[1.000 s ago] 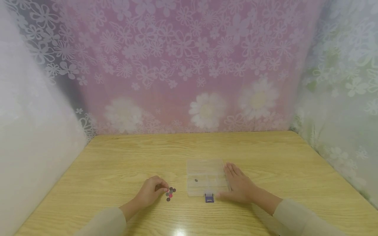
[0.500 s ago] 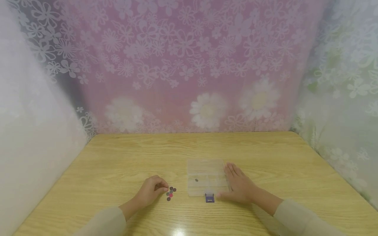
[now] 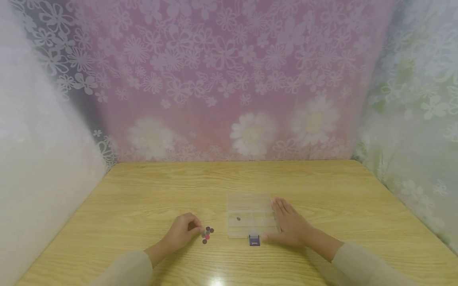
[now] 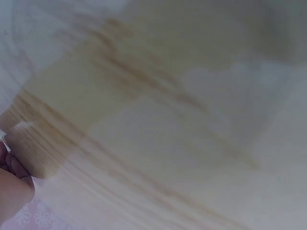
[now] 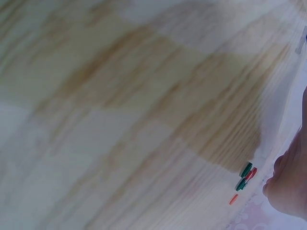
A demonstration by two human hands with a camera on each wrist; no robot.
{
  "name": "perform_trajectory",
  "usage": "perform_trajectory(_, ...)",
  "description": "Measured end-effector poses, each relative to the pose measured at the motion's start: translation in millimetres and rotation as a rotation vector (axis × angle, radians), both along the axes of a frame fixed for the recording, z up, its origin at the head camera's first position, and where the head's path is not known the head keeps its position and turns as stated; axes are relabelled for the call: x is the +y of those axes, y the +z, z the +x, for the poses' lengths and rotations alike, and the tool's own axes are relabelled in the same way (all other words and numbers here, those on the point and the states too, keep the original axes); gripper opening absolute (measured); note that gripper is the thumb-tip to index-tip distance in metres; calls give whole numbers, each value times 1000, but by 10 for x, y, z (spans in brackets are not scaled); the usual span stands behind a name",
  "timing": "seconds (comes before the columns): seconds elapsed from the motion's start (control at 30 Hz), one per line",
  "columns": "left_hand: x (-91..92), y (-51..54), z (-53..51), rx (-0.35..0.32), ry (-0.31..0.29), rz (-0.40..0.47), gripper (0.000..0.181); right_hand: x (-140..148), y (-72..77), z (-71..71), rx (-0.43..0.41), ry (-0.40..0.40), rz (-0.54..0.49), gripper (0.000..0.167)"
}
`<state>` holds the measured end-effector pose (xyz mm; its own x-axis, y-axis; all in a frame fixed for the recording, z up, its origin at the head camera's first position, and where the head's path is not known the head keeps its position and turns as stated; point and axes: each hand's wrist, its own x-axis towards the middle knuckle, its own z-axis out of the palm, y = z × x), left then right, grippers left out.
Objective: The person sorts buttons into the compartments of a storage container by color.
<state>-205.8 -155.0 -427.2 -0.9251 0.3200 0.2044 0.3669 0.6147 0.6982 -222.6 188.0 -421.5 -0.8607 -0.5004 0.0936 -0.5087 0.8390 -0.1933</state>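
Several small dark and red buttons (image 3: 207, 236) lie in a loose cluster on the table. At their left edge my left hand (image 3: 183, 231) has its thumb and index finger curled together in a pinch, apparently on a button that the fingertips mostly cover. To the right lies a clear plastic box (image 3: 236, 229) with compartments, and one dark button (image 3: 238, 219) shows in its left part. My right hand (image 3: 291, 226) rests along the box's right side with fingers extended. In the right wrist view, several green and red buttons (image 5: 246, 169) lie near the lower right.
A blue latch (image 3: 254, 240) sticks out from the box's front edge. The wood-grain table (image 3: 161, 182) extends around the hands, with a pink floral curtain (image 3: 200, 91) behind it and pale curtains at both sides. Both wrist views mostly show blurred tabletop.
A red button visible at my left fingertips one second ago no longer shows there. Both hands and the box otherwise stay almost in place.
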Motion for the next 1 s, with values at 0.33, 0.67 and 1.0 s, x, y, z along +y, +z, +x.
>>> perform_trajectory(0.33, 25, 24, -33, 1, 5, 19, 8, -7, 20, 13, -13, -4, -8, 106)
perform_trajectory(0.67, 70, 50, -61, -49, 23, 54, 11, -19, 33, 19, -27, -8, -7, 106)
perform_trajectory(1.0, 170, 80, -99, -37, 2, 127, 14, -15, 48, 29, -11, 2, -9, 105)
